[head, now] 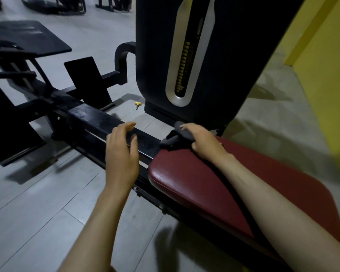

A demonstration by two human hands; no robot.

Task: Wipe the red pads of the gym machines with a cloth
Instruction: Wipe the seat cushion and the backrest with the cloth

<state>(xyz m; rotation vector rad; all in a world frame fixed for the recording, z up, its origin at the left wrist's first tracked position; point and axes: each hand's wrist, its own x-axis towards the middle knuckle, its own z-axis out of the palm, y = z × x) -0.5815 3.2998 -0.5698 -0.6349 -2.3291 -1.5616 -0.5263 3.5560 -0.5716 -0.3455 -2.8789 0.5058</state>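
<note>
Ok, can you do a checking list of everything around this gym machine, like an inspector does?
Surface: red pad, shiny, with the cloth at its far end.
Job's things: dark cloth, bunched up.
Clutter: yellow pin lying on the grey floor.
Grippers: right hand grips the dark cloth; left hand is open over the black rail, holding nothing.
Cables: black cord runs over the pad beside the right forearm.
Surroundings: weight stack tower, black footplate, yellow wall.
</note>
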